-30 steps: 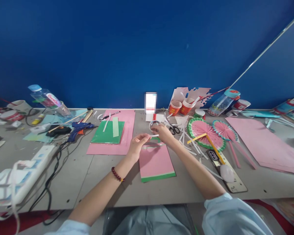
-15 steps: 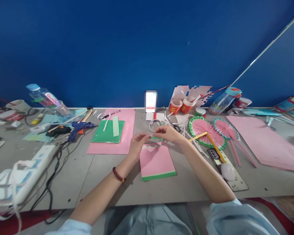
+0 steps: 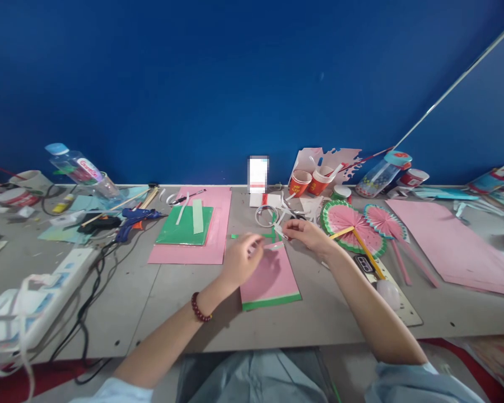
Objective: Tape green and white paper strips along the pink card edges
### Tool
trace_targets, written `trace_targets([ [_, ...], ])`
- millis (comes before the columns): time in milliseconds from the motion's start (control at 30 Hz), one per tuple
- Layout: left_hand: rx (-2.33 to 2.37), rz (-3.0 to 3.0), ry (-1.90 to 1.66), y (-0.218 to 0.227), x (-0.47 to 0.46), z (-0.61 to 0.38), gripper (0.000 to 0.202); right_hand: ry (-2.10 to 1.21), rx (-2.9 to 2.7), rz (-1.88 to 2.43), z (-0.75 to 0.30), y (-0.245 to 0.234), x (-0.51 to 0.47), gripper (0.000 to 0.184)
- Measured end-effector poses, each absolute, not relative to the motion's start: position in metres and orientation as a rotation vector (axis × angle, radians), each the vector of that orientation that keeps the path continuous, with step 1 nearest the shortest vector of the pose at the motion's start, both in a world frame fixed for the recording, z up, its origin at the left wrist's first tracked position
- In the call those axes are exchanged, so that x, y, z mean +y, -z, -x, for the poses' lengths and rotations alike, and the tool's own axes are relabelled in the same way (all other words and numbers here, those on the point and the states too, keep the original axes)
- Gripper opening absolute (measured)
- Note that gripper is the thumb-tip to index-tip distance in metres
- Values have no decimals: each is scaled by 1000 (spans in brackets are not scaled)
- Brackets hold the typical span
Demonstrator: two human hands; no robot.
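Note:
Over the upper left of the pink sheet (image 3: 273, 277) hovers my left hand (image 3: 241, 258). Its fingers are loosely curled, with a gap between them and the thumb, and nothing shows in them. A green band runs along the sheet's near edge. My right hand (image 3: 304, 235), beyond the sheet's upper right corner, pinches a small white paper strip (image 3: 280, 233). Thin green strips (image 3: 237, 236) lie just past the sheet's far edge. Behind them is a white roll of tape (image 3: 266, 216).
To the left lie a green pack (image 3: 185, 232) on pink paper, a blue glue gun (image 3: 136, 221) and a white power strip (image 3: 63, 296). On the right are watermelon paper fans (image 3: 348, 221), red paper cups (image 3: 300, 182) and a large pink sheet (image 3: 453, 240). A phone (image 3: 259, 173) stands against the wall.
My hands have moved apart: the left has come down and nearer over the sheet, the right has shifted right with the white strip. The green strips show more.

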State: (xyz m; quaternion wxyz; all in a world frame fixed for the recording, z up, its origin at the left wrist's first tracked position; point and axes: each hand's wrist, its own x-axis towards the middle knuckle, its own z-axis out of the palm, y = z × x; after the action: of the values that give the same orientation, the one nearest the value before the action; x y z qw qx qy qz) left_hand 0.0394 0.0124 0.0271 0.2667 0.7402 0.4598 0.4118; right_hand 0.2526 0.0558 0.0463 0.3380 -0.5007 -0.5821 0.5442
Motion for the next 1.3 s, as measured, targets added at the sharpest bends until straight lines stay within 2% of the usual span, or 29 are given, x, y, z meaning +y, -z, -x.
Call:
trace_targets([
  [67, 1185, -2339, -808, -21, -1, -51, 22, -1475, -1384, 1286, -256, -39, 57, 29],
  [167, 1196, -2689, -466, -6, -23, -71, 48, -1507, -1205, 1274, -257, -30, 60, 34],
  [200, 1225, -2748, -388, -1, -28, -75, 55, -1512, -1158, 1270, -256, -28, 60, 35],
  [300, 1143, -2888, -271, 7, -40, -79, 60, -1554, -1071, 1259, -254, -26, 59, 37],
  [433, 1022, -2929, -280, -1, -43, -66, 53, -1674, -1031, 1257, -253, -25, 50, 39],
  [533, 1044, -2875, -319, -6, -39, -52, 40, -1736, -1043, 1274, -254, -22, 42, 30],
  [600, 1066, -2875, -355, -4, -35, -43, 42, -1754, -1056, 1270, -254, -18, 38, 26],
  [833, 1031, -2812, -404, 5, -36, -23, 51, -1683, -1199, 1311, -249, -13, 19, 30],
  [1000, 1172, -2756, -406, -3, -55, -24, 58, -1738, -1019, 1283, -243, -13, 1, 36],
  [1167, 1222, -2662, -469, -2, -71, -30, 46, -1729, -928, 1273, -243, -9, -9, 33],
  [1300, 1254, -2645, -479, 7, -76, -32, 45, -1660, -1025, 1357, -240, -4, -14, 37],
])
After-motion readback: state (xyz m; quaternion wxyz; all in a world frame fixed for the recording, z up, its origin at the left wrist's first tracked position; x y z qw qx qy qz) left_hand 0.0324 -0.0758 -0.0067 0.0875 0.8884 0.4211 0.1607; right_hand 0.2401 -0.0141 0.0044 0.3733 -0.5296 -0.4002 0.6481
